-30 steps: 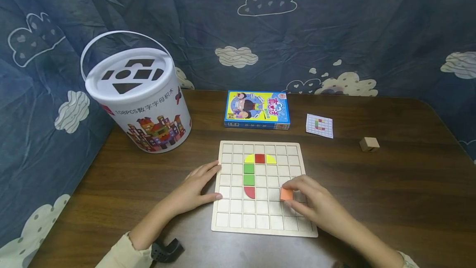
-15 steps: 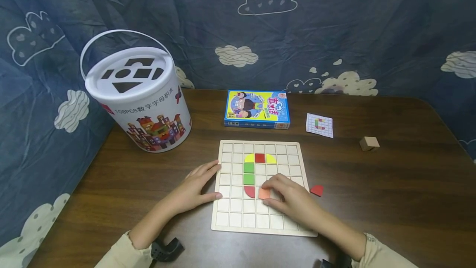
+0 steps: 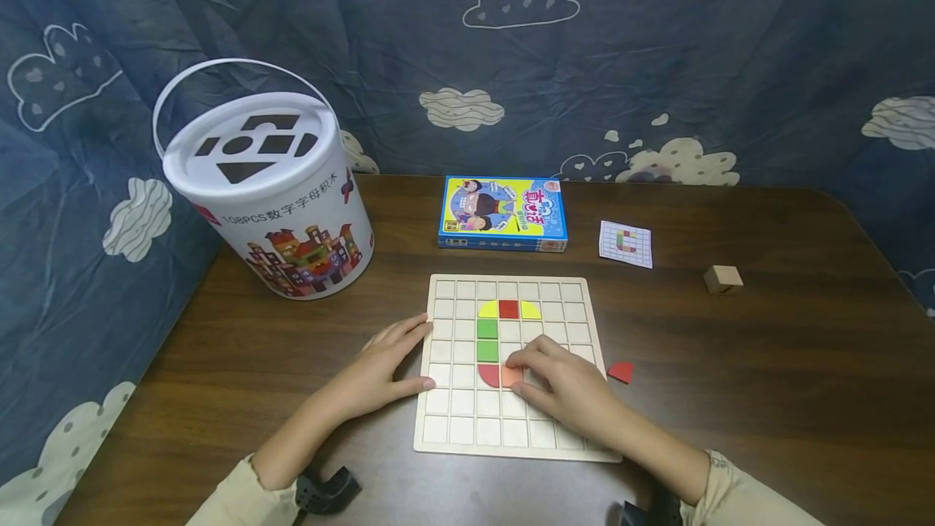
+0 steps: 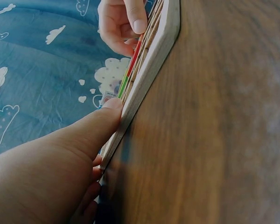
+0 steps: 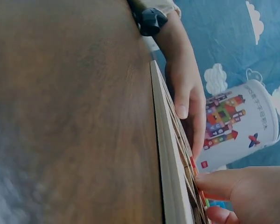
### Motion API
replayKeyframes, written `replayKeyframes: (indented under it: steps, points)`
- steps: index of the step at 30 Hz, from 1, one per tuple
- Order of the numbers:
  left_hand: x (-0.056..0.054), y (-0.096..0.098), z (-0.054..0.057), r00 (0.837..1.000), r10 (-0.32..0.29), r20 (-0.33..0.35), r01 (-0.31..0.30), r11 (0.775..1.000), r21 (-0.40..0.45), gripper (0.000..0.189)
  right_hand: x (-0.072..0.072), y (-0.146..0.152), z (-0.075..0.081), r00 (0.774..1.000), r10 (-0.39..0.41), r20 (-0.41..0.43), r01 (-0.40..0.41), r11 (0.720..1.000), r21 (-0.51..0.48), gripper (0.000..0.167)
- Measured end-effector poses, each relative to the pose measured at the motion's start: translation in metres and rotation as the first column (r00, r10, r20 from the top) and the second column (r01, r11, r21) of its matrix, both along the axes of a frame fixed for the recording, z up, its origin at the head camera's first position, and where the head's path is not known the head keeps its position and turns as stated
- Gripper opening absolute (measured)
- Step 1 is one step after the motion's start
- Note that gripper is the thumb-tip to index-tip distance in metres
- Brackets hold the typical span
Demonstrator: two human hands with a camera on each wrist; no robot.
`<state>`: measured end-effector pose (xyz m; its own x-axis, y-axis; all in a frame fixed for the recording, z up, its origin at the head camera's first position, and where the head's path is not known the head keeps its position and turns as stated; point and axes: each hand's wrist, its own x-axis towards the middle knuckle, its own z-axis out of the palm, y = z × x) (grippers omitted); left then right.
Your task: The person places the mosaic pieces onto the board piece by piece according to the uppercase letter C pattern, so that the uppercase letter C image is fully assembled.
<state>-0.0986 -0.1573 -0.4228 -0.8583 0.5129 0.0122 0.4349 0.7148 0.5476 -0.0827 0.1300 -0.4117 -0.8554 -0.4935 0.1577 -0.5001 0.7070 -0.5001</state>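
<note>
A pale wooden grid board [image 3: 462, 430] lies on the table. Set in its cells are a red square tile [image 3: 508, 309] between two yellow quarter-round tiles [image 3: 531, 311], two green square tiles [image 3: 487, 340] below, and a red quarter-round tile [image 3: 489, 376]. Thumb and forefinger of my right hand [image 3: 573, 388] pinch an orange square tile [image 3: 510, 377] at the cell just right of that red piece. My left hand [image 3: 381, 365] rests at the board's left edge, thumb and fingertips touching it, fingers extended. In the left wrist view, the left thumb [image 4: 95, 126] lies along the board's rim.
A loose red quarter-round tile [image 3: 621, 372] lies right of the board. Behind it are a small printed grid card [image 3: 625, 244] and a wooden cube [image 3: 723, 279]. A blue-and-yellow box [image 3: 502, 213] lies behind the board; a white lidded block bucket [image 3: 281, 217] stands back left.
My right hand has carried the orange tile leftward over the board to the cell beside the red quarter-round, uncovering the loose red tile at right. The left hand stays put.
</note>
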Motion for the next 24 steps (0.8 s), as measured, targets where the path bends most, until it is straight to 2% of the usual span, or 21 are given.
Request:
replayKeyframes:
  steps: [5,9,13,17,21,24]
  points:
    - [0.0,0.0,-0.001,1.0,0.0,-0.005,0.0,1.0,0.002,0.076,-0.001,0.005,0.005,0.998,0.024,0.064,-0.024,1.0,-0.003,0.034]
    - [0.0,0.0,-0.001,1.0,-0.002,-0.003,0.002,1.0,-0.002,0.077,-0.001,0.017,0.015,0.993,0.06,0.102,-0.052,0.996,-0.076,0.04]
    - [0.0,0.0,0.0,1.0,-0.003,0.001,0.003,1.0,-0.002,0.077,0.002,0.033,0.027,0.997,0.052,0.054,-0.046,0.993,-0.108,0.04]
    - [0.0,0.0,0.0,1.0,-0.003,0.002,0.003,1.0,-0.001,0.077,0.005,0.053,0.032,1.0,-0.006,0.01,0.007,0.996,-0.091,0.043]
    - [0.0,0.0,0.001,1.0,0.0,0.011,0.0,1.0,-0.004,0.077,0.007,0.075,0.025,0.999,-0.047,-0.026,0.046,0.997,-0.056,0.047]
    - [0.0,0.0,0.001,1.0,0.007,0.019,-0.007,1.0,-0.008,0.077,0.008,0.091,0.017,0.997,-0.042,-0.06,0.04,0.999,-0.035,0.05]
